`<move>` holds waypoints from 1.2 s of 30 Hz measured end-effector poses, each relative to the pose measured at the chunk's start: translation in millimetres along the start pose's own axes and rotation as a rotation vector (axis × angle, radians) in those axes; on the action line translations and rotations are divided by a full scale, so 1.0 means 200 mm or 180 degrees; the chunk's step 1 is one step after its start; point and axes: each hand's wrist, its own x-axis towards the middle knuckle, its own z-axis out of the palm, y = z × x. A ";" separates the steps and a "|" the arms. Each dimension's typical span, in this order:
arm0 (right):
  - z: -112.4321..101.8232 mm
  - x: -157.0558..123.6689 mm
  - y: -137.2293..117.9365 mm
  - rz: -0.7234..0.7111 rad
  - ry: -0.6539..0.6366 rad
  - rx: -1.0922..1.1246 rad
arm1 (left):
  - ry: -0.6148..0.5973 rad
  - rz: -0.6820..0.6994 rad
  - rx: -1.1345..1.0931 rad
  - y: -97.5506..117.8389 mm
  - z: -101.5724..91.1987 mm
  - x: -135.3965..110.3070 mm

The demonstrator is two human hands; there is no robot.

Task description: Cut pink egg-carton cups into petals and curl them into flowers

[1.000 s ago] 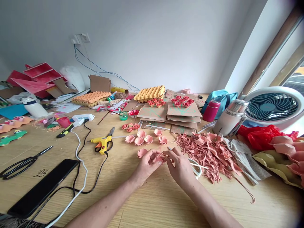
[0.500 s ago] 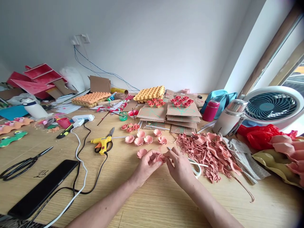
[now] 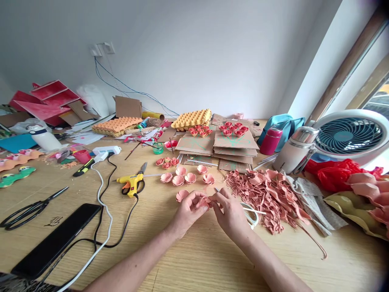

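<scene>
In the head view, the pink petal cup (image 3: 203,202) lies between the two hands, just above the near middle of the wooden table (image 3: 194,259). The left hand (image 3: 189,211) holds it from the left, its fingers curled along the far side and its thumb on the near side; the right hand (image 3: 230,211) pinches its right edge between thumb and forefinger, so neither hand is clearly nearer. The cup looks round, with no long axis to read. White loops (image 3: 251,215) show just right of the right hand, perhaps handles of a tool partly hidden beneath it. Another petal cup (image 3: 181,196) sits just beyond the left fingers, and pink scraps (image 3: 269,198) lie farther right.
</scene>
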 end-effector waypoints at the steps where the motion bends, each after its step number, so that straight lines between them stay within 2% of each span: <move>1: 0.00 0.00 0.00 0.0004 0.0004 0.0023 | 0.0000 0.0010 -0.0032 0.00 0.00 0.00; 7: -0.01 0.00 0.00 0.0105 0.0038 0.0326 | -0.0084 0.0051 -0.0220 0.00 0.01 0.00; 18: -0.02 0.01 -0.01 0.0257 -0.0059 0.0329 | -0.0162 -0.0122 -0.0294 0.00 -0.01 0.00; 23: -0.02 0.01 -0.01 0.0174 -0.0007 0.0188 | -0.0287 -0.0151 -0.0496 -0.02 -0.04 0.00; 29: -0.02 0.00 0.00 0.0054 0.0018 -0.0206 | -0.0617 -0.0224 -0.0684 -0.02 -0.06 0.01; 36: -0.03 0.01 0.01 0.0144 -0.0077 -0.0324 | -0.0669 -0.0112 -0.0275 -0.03 -0.05 0.04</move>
